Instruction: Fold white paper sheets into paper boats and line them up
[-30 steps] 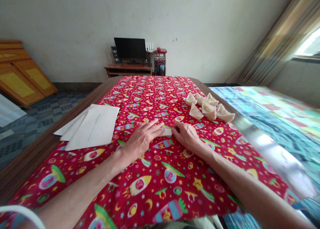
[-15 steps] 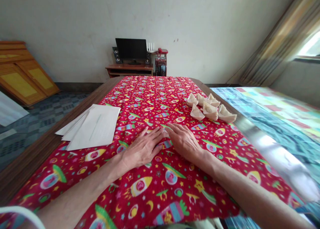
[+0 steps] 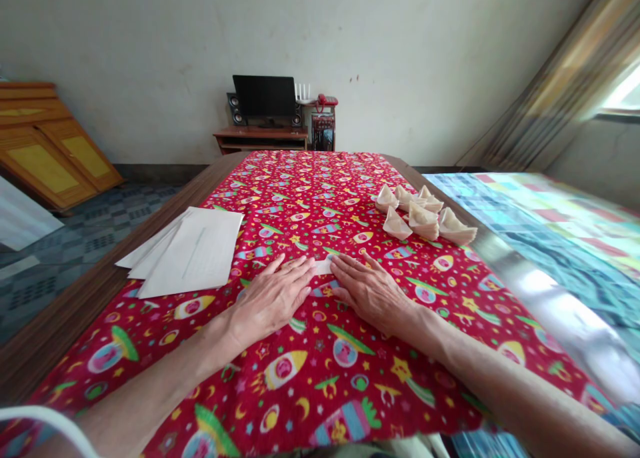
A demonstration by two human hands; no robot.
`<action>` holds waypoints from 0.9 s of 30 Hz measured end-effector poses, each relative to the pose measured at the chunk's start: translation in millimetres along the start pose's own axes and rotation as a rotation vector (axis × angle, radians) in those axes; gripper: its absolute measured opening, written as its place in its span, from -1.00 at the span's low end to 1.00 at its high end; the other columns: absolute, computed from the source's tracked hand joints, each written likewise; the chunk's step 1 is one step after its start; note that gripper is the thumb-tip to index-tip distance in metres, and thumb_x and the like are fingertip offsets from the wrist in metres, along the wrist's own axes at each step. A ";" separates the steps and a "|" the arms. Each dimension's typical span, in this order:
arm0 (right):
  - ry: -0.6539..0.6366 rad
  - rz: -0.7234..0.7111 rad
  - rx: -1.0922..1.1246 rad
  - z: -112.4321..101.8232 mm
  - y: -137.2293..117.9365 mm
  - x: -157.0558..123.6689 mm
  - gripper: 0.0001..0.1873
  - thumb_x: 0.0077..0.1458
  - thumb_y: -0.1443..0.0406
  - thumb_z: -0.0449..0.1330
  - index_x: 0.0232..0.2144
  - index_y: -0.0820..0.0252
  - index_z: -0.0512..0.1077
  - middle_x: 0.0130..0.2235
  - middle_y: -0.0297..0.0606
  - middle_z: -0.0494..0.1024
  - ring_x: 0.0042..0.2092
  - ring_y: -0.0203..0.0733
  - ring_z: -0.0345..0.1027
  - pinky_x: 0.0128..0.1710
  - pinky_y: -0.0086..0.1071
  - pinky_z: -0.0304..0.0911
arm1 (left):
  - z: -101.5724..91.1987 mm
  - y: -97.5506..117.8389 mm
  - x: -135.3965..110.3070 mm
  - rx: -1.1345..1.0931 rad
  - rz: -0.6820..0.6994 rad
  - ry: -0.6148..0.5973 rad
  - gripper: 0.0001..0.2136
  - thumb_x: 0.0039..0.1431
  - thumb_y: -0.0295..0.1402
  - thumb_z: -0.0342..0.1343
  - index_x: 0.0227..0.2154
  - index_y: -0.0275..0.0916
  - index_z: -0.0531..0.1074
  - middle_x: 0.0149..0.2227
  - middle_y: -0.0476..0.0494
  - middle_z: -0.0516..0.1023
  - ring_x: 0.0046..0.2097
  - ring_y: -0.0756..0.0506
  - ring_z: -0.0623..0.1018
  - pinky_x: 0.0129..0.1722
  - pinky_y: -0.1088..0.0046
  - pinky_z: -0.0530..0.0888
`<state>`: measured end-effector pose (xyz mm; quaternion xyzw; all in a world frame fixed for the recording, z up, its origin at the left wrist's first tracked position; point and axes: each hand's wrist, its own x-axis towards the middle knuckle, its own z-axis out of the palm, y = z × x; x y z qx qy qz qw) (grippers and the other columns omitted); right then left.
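My left hand lies flat on the red patterned tablecloth, fingers stretched out. My right hand lies flat beside it, fingers spread. Between the fingertips of both hands a small folded piece of white paper shows, mostly pressed under the fingers. A cluster of several folded paper boats sits to the right, beyond my right hand. A stack of white paper sheets lies to the left of my left hand.
The wooden table edge runs along the left. A bed with a blue patterned cover is at the right. A desk with a monitor stands against the far wall; a wooden cabinet stands at the left.
Both hands went from pinching the small folded paper to lying flat over it. They slid slightly toward me while pressing it down.
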<state>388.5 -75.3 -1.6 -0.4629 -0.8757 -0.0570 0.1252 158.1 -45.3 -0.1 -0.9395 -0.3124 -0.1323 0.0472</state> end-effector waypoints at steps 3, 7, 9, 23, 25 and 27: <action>0.000 0.023 -0.003 -2.5 1.2 -4.6 -0.54 0.28 0.15 -0.08 0.14 0.23 0.26 0.19 -0.14 0.27 0.23 -0.09 0.08 0.18 -0.09 0.07 | -1.2 -2.2 -3.2 0.010 0.006 0.000 -0.65 0.30 -0.39 -0.18 0.08 -0.25 0.33 0.17 -0.18 0.32 0.21 -0.13 0.29 0.22 0.14 0.14; 0.056 0.076 -0.003 -6.2 4.1 -8.8 -0.61 0.29 0.22 -0.08 0.04 0.24 0.35 0.12 -0.12 0.38 0.16 -0.07 0.20 0.13 -0.13 0.12 | 1.1 -8.5 -2.2 -0.053 0.016 0.055 -0.70 0.29 -0.40 -0.13 -0.03 -0.23 0.43 0.11 -0.18 0.40 0.15 -0.14 0.37 0.18 0.13 0.22; 0.085 0.096 0.026 -6.1 7.7 -6.6 -0.66 0.29 0.25 -0.09 -0.06 0.20 0.42 0.03 -0.13 0.47 0.08 -0.09 0.30 0.07 -0.19 0.18 | 5.2 -13.1 2.2 -0.130 0.002 0.141 -0.73 0.27 -0.39 -0.09 -0.10 -0.24 0.48 0.02 -0.19 0.49 0.08 -0.13 0.45 0.13 0.20 0.32; 0.177 0.329 0.454 10.6 25.3 21.8 -0.83 0.07 0.20 0.18 -0.45 0.19 0.37 -0.53 -0.41 0.36 -0.49 -0.34 0.21 -0.51 -0.49 0.02 | 14.9 -25.7 27.4 -0.332 -0.158 0.360 -0.73 0.19 -0.44 -0.04 -0.11 -0.28 0.48 -0.07 -0.22 0.54 -0.04 -0.13 0.52 0.02 0.27 0.45; 0.209 0.371 0.492 10.7 23.7 22.5 -0.78 0.11 0.21 0.13 -0.51 0.20 0.35 -0.57 -0.42 0.32 -0.52 -0.36 0.17 -0.51 -0.49 -0.02 | 14.0 -26.8 30.2 -0.326 -0.214 0.395 -0.66 0.20 -0.42 -0.06 0.00 -0.36 0.39 0.02 -0.30 0.47 0.05 -0.15 0.46 0.07 0.23 0.40; 0.274 0.397 0.499 11.6 22.0 22.9 -0.74 0.16 0.23 0.07 -0.53 0.21 0.35 -0.57 -0.41 0.31 -0.51 -0.36 0.16 -0.49 -0.49 -0.01 | 13.7 -28.4 34.0 -0.313 -0.287 0.431 -0.57 0.21 -0.40 -0.08 0.11 -0.50 0.26 0.10 -0.43 0.37 0.14 -0.19 0.38 0.12 0.19 0.36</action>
